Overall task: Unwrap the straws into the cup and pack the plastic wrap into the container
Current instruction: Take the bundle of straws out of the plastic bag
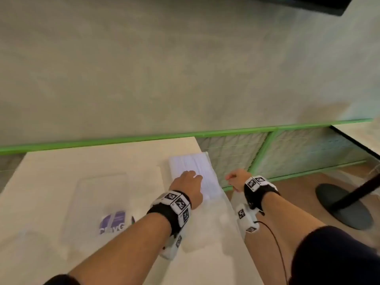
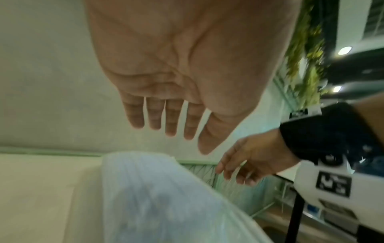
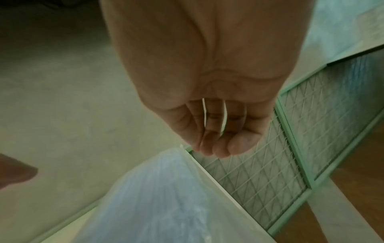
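A long pack of white straws in clear plastic wrap [image 1: 193, 169] lies along the right edge of the cream table [image 1: 51, 182]. My left hand [image 1: 188, 183] is over the pack's middle. In the left wrist view the left hand [image 2: 166, 115] has straight, spread fingers just above the pack [image 2: 155, 189] and holds nothing. My right hand [image 1: 236, 182] hangs beyond the table's right edge, beside the pack. The right wrist view shows the right hand [image 3: 218, 131] loosely curled and empty, with the pack [image 3: 155, 197] below it. A clear flat container [image 1: 98, 202] lies left of the pack.
A purple label [image 1: 114, 223] shows at the container's near end; what it belongs to is unclear. A green rail with wire mesh [image 1: 267, 153] runs behind and to the right of the table. A black round stand base [image 1: 343, 206] sits on the wooden floor at right.
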A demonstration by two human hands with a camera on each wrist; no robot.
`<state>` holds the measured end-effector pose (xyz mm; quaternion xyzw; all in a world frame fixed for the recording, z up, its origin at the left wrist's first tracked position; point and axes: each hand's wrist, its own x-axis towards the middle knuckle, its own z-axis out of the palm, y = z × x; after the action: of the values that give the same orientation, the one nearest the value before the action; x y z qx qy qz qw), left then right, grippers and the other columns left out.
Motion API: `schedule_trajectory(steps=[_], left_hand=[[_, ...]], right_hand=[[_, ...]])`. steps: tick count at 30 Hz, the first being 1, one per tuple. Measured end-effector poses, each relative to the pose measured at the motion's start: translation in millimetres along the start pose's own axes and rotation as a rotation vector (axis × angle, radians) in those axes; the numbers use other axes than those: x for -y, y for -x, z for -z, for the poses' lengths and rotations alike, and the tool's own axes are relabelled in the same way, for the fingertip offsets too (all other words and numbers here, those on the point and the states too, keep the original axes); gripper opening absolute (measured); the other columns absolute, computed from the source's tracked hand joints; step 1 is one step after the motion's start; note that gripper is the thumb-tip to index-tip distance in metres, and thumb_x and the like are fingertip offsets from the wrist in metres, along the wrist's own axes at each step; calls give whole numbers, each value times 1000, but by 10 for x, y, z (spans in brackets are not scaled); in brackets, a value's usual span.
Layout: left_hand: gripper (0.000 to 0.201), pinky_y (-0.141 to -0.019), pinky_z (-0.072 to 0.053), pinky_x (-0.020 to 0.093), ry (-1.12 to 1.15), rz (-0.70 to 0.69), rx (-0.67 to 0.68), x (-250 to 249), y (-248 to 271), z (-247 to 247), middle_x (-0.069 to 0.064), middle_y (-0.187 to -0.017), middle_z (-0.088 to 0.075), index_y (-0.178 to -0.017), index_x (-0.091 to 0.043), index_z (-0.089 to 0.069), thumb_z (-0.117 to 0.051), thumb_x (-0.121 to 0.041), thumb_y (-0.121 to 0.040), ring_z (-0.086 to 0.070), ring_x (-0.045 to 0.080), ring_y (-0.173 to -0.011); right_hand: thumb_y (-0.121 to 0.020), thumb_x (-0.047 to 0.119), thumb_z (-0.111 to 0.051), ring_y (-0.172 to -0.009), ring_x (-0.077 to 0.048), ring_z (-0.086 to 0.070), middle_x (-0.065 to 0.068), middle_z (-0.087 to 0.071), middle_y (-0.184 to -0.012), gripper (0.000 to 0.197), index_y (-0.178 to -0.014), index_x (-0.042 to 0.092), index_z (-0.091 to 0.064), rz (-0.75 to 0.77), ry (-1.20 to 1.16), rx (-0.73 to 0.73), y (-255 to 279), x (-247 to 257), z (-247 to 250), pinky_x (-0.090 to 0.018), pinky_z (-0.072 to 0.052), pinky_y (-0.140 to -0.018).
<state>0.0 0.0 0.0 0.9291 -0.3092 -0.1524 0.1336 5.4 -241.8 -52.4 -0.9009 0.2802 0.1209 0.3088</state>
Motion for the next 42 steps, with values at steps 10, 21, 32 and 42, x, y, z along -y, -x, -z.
schedule_trajectory(steps=[10,21,32,42], left_hand=[[69,-120,13,38,-57,91,53,204,-486,-920,-3,-156,30,-151,-21,19,-13,-54,-99,27,15,-144],[57,-119,4,42,147,169,-44,257,-131,-780,-10,-162,7,-154,-29,-3,-18,-48,-102,6,8,-148],[76,-120,-14,28,698,84,-335,385,1113,-571,0,-162,-5,-154,-14,-6,-53,-28,-96,-10,12,-148],[35,-102,-44,30,1212,44,-423,915,2812,-724,-12,-120,-65,-115,-34,-60,-73,-31,-84,-59,7,-114]], right_hand=[[-96,12,-59,-51,-10,-56,-4,-63,-73,14,-83,11,-66,-9,-333,170,-413,27,-202,-18,-44,-43],[-98,7,-53,-65,-17,-57,-3,-62,-78,25,-79,23,-50,280,-158,95,-23,513,-129,-32,-53,-54],[-90,33,-67,-71,0,-55,12,-64,-80,12,-93,22,-70,581,166,-73,1743,907,-42,-9,-37,-60],[-86,26,-75,-75,3,-63,18,-67,-78,2,-87,24,-75,740,5,145,2936,757,-846,-11,-42,-68]])
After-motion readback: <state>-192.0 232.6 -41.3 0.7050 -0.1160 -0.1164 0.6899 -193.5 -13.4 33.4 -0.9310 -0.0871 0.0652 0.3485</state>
